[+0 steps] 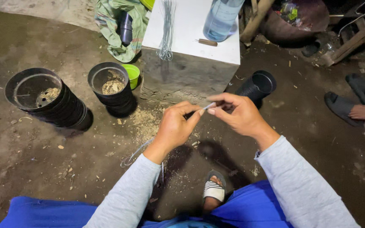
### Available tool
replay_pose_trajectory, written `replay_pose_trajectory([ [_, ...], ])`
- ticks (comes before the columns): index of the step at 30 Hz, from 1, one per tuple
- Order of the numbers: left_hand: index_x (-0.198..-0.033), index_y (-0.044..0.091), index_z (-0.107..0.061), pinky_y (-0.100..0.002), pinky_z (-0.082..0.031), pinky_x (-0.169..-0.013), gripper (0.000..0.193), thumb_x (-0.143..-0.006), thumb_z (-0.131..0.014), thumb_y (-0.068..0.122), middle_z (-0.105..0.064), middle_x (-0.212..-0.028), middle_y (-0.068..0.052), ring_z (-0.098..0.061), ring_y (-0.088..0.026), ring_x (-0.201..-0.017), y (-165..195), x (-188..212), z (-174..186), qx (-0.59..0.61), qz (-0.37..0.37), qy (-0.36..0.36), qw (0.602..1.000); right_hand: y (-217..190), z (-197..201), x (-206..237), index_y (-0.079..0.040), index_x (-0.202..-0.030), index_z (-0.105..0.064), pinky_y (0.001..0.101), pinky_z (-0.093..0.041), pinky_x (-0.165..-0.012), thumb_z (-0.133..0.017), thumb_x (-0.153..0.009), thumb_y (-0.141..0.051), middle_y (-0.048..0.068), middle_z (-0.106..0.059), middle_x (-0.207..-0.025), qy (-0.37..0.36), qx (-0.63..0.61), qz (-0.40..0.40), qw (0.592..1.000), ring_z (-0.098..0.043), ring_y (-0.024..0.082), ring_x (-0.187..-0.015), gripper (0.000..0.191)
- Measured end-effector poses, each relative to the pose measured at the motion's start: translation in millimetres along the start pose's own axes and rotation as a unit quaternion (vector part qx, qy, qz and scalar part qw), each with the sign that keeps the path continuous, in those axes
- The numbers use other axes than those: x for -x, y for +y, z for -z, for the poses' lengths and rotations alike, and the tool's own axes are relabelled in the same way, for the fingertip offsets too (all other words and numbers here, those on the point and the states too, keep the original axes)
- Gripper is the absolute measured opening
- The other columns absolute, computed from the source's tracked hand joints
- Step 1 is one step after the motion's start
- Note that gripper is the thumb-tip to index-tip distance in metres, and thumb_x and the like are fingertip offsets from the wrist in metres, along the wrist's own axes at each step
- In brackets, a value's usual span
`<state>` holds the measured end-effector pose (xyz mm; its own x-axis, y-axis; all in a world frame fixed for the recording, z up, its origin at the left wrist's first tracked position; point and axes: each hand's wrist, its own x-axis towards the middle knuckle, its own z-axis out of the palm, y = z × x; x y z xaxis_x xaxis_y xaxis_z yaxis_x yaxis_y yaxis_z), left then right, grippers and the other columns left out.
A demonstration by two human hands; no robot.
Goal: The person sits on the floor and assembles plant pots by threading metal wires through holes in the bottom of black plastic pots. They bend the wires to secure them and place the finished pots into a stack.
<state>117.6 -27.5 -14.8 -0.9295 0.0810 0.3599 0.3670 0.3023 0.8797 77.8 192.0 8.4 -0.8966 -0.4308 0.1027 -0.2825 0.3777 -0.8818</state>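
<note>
My left hand and my right hand meet in front of me, both pinching a thin metal wire between thumb and forefinger. The wire's long tail trails down past my left wrist toward the dirt floor. Both arms wear grey sleeves. Beyond my hands stands a concrete block with a white top, where a bundle of similar wires hangs over the edge.
Stacks of black plastic pots stand at the left, another stack lies right of the block. A green cup, a water bottle and a wooden-handled tool are near. Another person's sandalled foot is at right.
</note>
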Motion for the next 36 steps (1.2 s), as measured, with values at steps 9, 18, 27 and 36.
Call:
replay_pose_trajectory([
  [9, -0.102, 0.005, -0.079, -0.031, -0.053, -0.066, 0.019, -0.089, -0.073, 0.017, -0.076, -0.088, -0.012, -0.071, -0.019, -0.07, -12, -2, -7, 0.034, 0.013, -0.038, 0.999, 10, 1, -8, -0.001, -0.094, -0.077, 0.0237, -0.057, -0.068, -0.071, -0.095, -0.017, 0.003, -0.077, -0.081, -0.005, 0.007, -0.048, 0.999, -0.07, 0.007, -0.074, 0.017],
  [18, -0.103, 0.005, -0.079, -0.03, -0.053, -0.064, 0.02, -0.089, -0.073, 0.018, -0.078, -0.086, -0.009, -0.067, -0.013, -0.07, -18, 1, -8, 0.068, 0.049, -0.05, 0.995, 3, -1, -6, -0.003, -0.098, -0.078, 0.0233, -0.053, -0.065, -0.075, -0.092, -0.015, 0.002, -0.076, -0.082, -0.011, 0.034, -0.061, 0.998, -0.066, 0.006, -0.073, 0.013],
  [27, -0.097, 0.004, -0.079, -0.036, -0.054, -0.066, 0.017, -0.088, -0.075, 0.018, -0.074, -0.086, -0.014, -0.071, -0.028, -0.072, -19, 3, -11, -0.017, -0.036, -0.024, 0.999, -10, 8, -2, -0.004, -0.104, -0.074, 0.0266, -0.056, -0.068, -0.078, -0.082, -0.01, 0.006, -0.076, -0.092, -0.039, 0.14, 0.107, 0.984, -0.072, 0.013, -0.079, 0.024],
  [36, -0.098, 0.005, -0.079, -0.04, -0.052, -0.06, 0.017, -0.085, -0.075, 0.015, -0.07, -0.081, -0.015, -0.067, -0.031, -0.064, -19, 5, -13, -0.032, -0.039, -0.03, 0.998, -5, 0, -4, -0.008, -0.092, -0.077, 0.0311, -0.057, -0.064, -0.079, -0.084, -0.014, 0.008, -0.077, -0.083, -0.032, 0.21, 0.103, 0.972, -0.074, 0.019, -0.071, 0.011],
])
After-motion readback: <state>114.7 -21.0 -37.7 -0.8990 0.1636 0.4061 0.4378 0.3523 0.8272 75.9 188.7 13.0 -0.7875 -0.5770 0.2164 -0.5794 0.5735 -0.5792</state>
